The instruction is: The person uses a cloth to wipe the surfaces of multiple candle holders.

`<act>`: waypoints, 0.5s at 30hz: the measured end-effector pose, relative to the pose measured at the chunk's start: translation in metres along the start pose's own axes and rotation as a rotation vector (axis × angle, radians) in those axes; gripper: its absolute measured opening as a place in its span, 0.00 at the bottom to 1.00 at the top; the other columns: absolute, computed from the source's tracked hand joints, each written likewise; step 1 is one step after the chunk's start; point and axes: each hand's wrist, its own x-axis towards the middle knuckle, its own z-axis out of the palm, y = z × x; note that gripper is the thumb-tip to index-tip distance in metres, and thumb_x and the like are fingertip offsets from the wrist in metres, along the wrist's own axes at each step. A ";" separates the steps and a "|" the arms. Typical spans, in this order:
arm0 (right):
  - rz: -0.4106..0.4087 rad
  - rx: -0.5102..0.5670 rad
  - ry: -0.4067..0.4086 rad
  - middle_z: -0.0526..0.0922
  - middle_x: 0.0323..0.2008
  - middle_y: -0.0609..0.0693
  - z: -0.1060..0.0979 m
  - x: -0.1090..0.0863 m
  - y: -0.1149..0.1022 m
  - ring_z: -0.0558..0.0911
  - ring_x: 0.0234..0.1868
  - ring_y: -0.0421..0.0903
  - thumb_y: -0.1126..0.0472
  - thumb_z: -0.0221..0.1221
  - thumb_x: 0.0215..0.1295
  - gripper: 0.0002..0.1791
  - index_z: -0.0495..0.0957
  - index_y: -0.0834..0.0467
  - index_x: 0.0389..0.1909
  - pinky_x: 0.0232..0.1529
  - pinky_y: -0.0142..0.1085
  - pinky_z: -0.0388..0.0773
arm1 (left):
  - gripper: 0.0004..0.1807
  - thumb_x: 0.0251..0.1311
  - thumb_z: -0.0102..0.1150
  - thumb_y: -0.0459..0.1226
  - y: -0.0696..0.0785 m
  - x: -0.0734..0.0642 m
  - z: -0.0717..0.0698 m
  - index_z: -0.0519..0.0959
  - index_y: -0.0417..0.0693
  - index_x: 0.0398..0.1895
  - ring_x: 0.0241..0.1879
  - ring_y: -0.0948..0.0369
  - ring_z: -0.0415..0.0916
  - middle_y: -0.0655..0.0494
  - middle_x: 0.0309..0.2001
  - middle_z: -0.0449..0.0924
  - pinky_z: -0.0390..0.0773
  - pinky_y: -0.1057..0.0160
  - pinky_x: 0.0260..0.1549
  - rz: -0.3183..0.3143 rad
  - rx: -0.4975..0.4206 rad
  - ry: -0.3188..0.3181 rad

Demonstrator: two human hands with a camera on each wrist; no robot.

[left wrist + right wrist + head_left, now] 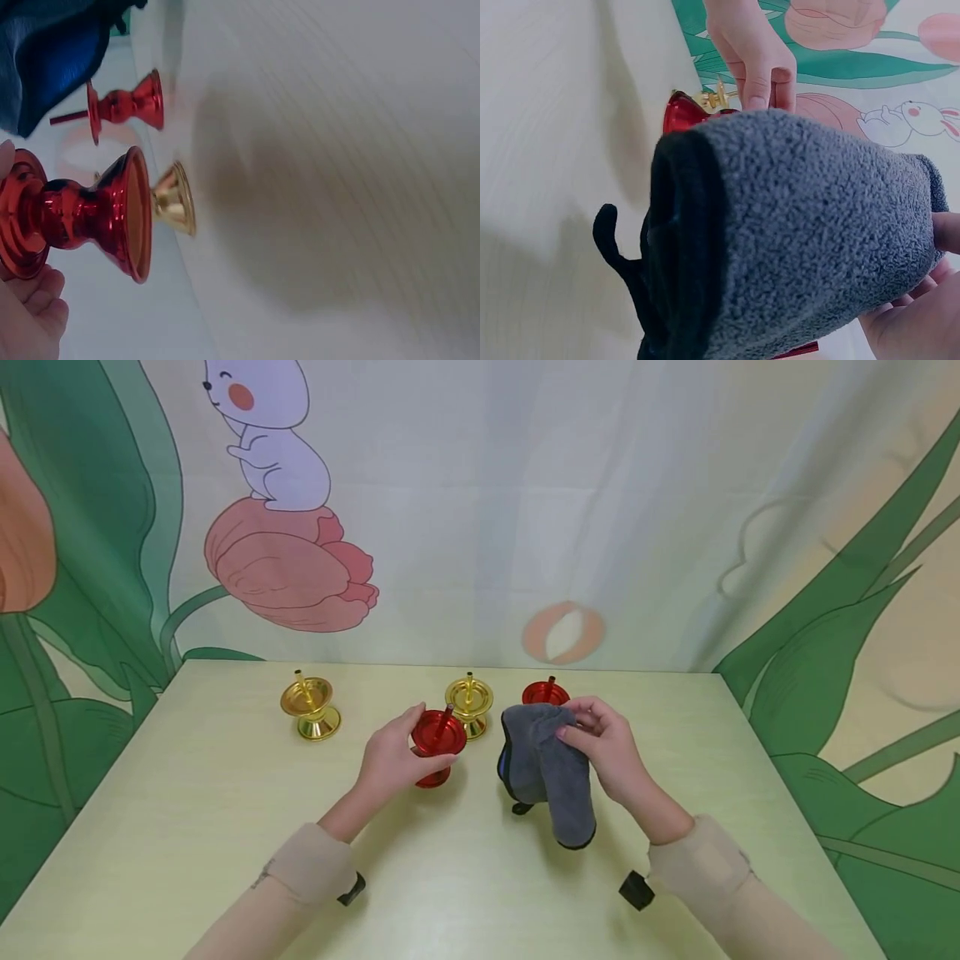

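Held up above the table by my left hand (395,756) is a shiny red candle holder (438,734), its rim between thumb and fingers. In the left wrist view the red holder (71,214) hangs clear of the tabletop, its flared foot towards the table. My right hand (609,747) pinches a grey fleecy cloth (546,760) with dark edging, which droops in folds. A dark loop on the cloth (802,232) shows in the right wrist view. The cloth hangs to the right of the red holder, apart from it.
One gold candle holder (311,706) stands at the back left. Another gold one (470,697) is behind the held red holder. A second red holder (545,692) stands partly behind the cloth. A printed curtain (465,527) hangs beyond the table's (225,760) back edge.
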 end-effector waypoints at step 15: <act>-0.014 0.093 -0.024 0.80 0.32 0.36 0.019 0.008 -0.006 0.79 0.35 0.35 0.71 0.55 0.55 0.14 0.71 0.59 0.44 0.35 0.28 0.78 | 0.46 0.34 0.68 0.55 0.046 -0.016 0.002 0.66 0.43 0.59 0.49 0.56 0.73 0.51 0.53 0.74 0.76 0.59 0.45 0.160 0.092 -0.215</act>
